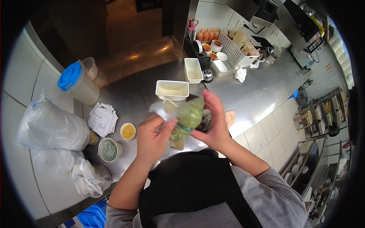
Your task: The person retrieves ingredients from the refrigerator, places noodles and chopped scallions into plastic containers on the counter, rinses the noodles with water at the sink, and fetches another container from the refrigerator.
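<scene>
In the middle of the head view, a clear plastic bag of green food is held up over the counter, a little blurred. My left hand pinches the bag from its left side, thumb in front. My right hand is at the bag's right, fingers stretched and apart from the thumb, whose tip is against or very close to the bag. Just beyond the bag lies a white rectangular tub. Part of another container shows beneath the bag; its contents are mostly hidden.
At the left stand a bowl of yellow food, a tub with a green-grey surface, paper slips, a blue-lidded pitcher and large plastic bags. Farther off are a second white tub, a bell and a white basket.
</scene>
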A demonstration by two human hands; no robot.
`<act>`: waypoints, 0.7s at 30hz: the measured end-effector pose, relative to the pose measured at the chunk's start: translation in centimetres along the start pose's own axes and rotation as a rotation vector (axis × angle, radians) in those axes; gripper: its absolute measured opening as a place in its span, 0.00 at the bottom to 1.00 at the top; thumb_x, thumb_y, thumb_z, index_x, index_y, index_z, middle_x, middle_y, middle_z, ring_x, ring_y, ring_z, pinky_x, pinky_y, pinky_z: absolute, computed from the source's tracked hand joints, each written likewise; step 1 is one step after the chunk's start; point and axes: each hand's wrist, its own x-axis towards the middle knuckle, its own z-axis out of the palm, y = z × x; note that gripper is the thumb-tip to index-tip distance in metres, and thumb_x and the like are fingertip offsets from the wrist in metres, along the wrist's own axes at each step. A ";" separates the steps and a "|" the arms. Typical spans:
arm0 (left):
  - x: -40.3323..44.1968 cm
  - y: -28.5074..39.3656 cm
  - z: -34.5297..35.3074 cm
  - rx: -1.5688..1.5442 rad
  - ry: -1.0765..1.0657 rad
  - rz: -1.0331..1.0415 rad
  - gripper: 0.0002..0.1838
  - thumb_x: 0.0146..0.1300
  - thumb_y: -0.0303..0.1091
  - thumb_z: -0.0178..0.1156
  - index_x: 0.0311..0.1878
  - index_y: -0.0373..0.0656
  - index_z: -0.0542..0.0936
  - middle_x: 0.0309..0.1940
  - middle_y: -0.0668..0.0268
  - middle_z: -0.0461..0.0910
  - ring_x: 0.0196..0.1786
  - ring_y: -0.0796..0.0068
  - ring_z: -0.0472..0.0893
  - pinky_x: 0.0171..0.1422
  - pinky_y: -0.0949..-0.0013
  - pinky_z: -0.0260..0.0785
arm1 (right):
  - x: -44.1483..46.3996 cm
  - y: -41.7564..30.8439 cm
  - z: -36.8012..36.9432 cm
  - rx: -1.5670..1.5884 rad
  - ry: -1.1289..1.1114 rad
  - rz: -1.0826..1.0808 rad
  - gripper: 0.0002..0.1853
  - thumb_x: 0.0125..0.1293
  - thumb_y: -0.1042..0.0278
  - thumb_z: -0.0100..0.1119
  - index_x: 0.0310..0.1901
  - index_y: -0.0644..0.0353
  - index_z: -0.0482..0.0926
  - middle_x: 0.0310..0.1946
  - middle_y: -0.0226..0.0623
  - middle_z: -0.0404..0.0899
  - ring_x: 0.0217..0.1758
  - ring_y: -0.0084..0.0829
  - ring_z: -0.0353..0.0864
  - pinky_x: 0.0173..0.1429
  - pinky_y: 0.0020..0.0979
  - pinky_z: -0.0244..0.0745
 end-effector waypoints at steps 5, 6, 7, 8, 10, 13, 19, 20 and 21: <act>-1.3 -1.6 0.7 0.004 -0.016 -0.187 0.05 0.68 0.28 0.62 0.39 0.35 0.81 0.28 0.73 0.80 0.31 0.89 0.75 0.36 0.80 0.65 | -2.6 -0.5 1.7 1.462 0.060 0.994 0.33 0.69 0.62 0.62 0.71 0.54 0.58 0.64 0.36 0.68 0.66 0.33 0.69 0.67 0.40 0.69; -1.5 -2.2 1.2 0.015 -0.020 -0.200 0.04 0.68 0.27 0.62 0.39 0.36 0.81 0.30 0.72 0.81 0.33 0.89 0.76 0.37 0.80 0.66 | -2.5 -0.6 2.1 1.620 0.021 1.185 0.28 0.73 0.62 0.58 0.70 0.55 0.60 0.63 0.34 0.69 0.64 0.29 0.70 0.66 0.38 0.69; -1.7 -2.5 1.6 0.028 -0.023 -0.216 0.04 0.68 0.26 0.61 0.40 0.36 0.81 0.32 0.71 0.81 0.35 0.89 0.76 0.39 0.80 0.67 | -1.9 -1.0 2.5 1.474 0.046 1.124 0.20 0.75 0.65 0.53 0.66 0.57 0.66 0.60 0.32 0.73 0.61 0.23 0.73 0.65 0.33 0.70; -1.8 -2.6 2.0 0.029 -0.022 -0.226 0.04 0.68 0.26 0.61 0.40 0.36 0.81 0.32 0.71 0.81 0.35 0.89 0.76 0.39 0.80 0.67 | -2.0 -0.7 2.9 1.477 0.044 1.134 0.20 0.75 0.65 0.53 0.66 0.57 0.66 0.60 0.32 0.73 0.61 0.23 0.73 0.65 0.33 0.70; -1.3 -2.5 2.4 -0.242 0.184 -0.162 0.03 0.65 0.25 0.62 0.37 0.36 0.81 0.33 0.69 0.83 0.34 0.87 0.77 0.40 0.80 0.68 | -2.4 0.1 3.7 1.368 0.099 1.010 0.16 0.76 0.67 0.52 0.62 0.57 0.69 0.57 0.31 0.75 0.58 0.22 0.74 0.64 0.31 0.70; -0.9 -2.3 2.1 -0.527 0.258 -0.269 0.06 0.67 0.26 0.60 0.45 0.37 0.79 0.38 0.68 0.83 0.40 0.83 0.79 0.46 0.77 0.71 | -2.4 -0.3 3.9 1.394 0.174 1.012 0.17 0.75 0.70 0.52 0.63 0.57 0.67 0.56 0.31 0.75 0.56 0.22 0.74 0.62 0.29 0.71; -0.2 -1.7 1.5 -0.867 0.080 -0.588 0.12 0.70 0.30 0.55 0.54 0.39 0.75 0.46 0.64 0.82 0.45 0.78 0.81 0.52 0.73 0.73 | -3.3 0.6 4.5 1.217 0.240 0.949 0.16 0.75 0.71 0.52 0.61 0.58 0.66 0.53 0.30 0.75 0.55 0.20 0.73 0.59 0.27 0.72; 0.0 -1.6 1.6 -0.880 0.038 -0.664 0.12 0.70 0.31 0.55 0.54 0.39 0.75 0.46 0.64 0.82 0.45 0.78 0.81 0.53 0.72 0.73 | -3.3 0.7 4.5 1.170 0.214 0.912 0.15 0.76 0.71 0.52 0.61 0.58 0.66 0.52 0.30 0.75 0.54 0.19 0.73 0.59 0.27 0.72; 0.1 -1.8 1.7 -0.883 0.037 -0.665 0.12 0.70 0.31 0.55 0.54 0.39 0.75 0.46 0.64 0.82 0.45 0.78 0.81 0.53 0.72 0.73 | -3.4 1.0 4.5 1.167 0.215 0.914 0.15 0.76 0.71 0.52 0.61 0.58 0.66 0.52 0.30 0.75 0.54 0.19 0.73 0.59 0.27 0.72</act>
